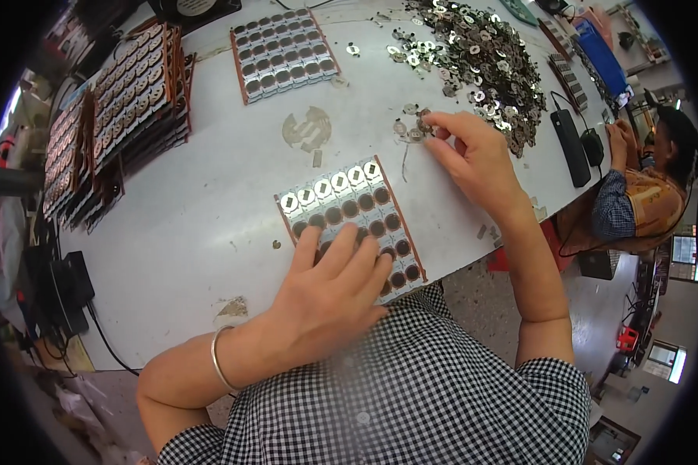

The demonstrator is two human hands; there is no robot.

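A circuit board panel (406, 226) with orange-brown edges lies in front of me. Bright metal clips (322, 188) line its far row; dark round spots (350, 208) fill the rows below. My left hand (326, 287) rests over the panel's near left part, fingers spread, hiding some spots. My right hand (473, 159) is beyond the panel to the right, thumb and forefinger closing around a small metal clip (424, 122). A few loose clips (413, 135) lie on the table by those fingertips.
A large heap of metal clips (485, 66) covers the far right. Another panel (283, 54) lies at the back; stacked panels (136, 101) stand at left. A black device (570, 147) lies near the right edge. A person (659, 186) sits farther right. Worn patches (308, 129) mark the white table (178, 256).
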